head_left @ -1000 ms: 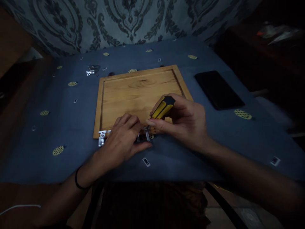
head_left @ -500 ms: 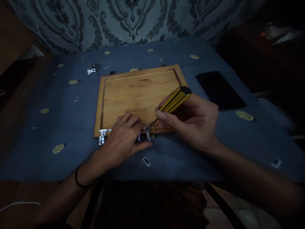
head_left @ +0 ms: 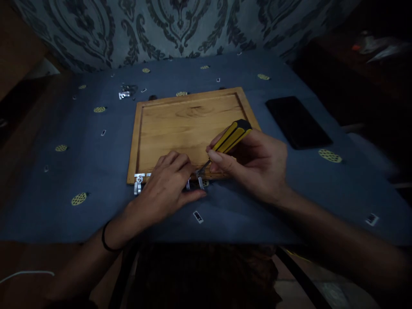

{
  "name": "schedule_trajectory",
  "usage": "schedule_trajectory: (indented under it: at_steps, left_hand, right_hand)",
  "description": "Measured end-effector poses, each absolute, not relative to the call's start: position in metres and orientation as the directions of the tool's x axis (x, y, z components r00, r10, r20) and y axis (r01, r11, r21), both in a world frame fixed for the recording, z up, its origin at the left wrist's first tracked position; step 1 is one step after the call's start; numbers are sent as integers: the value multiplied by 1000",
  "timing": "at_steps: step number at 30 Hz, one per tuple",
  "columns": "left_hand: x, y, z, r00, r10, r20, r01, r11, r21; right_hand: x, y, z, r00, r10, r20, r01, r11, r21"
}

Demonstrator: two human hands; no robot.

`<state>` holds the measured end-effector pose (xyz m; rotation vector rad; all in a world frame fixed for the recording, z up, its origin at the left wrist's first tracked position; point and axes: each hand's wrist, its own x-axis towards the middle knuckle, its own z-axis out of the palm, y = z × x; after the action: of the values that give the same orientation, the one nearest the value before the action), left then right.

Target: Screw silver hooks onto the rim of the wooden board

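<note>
A framed wooden board (head_left: pixel 189 128) lies flat, with metal clips along its near edge. My right hand (head_left: pixel 254 165) is closed on a yellow and black screwdriver (head_left: pixel 230 137), whose tip meets a metal clip (head_left: pixel 201 182) at that edge. My left hand (head_left: pixel 169 182) rests over the near edge beside this clip, fingers bent together and thumb stretched below; its fingertips and what they press or grip are hidden. Another metal clip (head_left: pixel 138 183) sits at the board's near left corner.
Under the board is a table with a blue patterned cloth (head_left: pixel 106 163). Loose metal clips (head_left: pixel 125 93) lie beyond the board's far left corner. A dark flat tablet-like object (head_left: pixel 298 122) lies to the right. A patterned curtain (head_left: pixel 180 25) hangs behind the table.
My right hand and the screwdriver have shifted slightly left, and the handle's top end is a little lower. My left hand has hardly moved.
</note>
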<state>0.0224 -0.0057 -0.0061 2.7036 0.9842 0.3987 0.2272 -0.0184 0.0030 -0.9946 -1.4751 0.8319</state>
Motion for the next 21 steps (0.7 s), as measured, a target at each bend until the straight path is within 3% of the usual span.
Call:
schedule_trajectory:
  at_steps: [21]
  left_hand:
    - [23, -5, -8, 733, 655, 185, 598, -750, 284]
  right_hand:
    - [225, -16, 4, -67, 868, 491, 260, 491, -832]
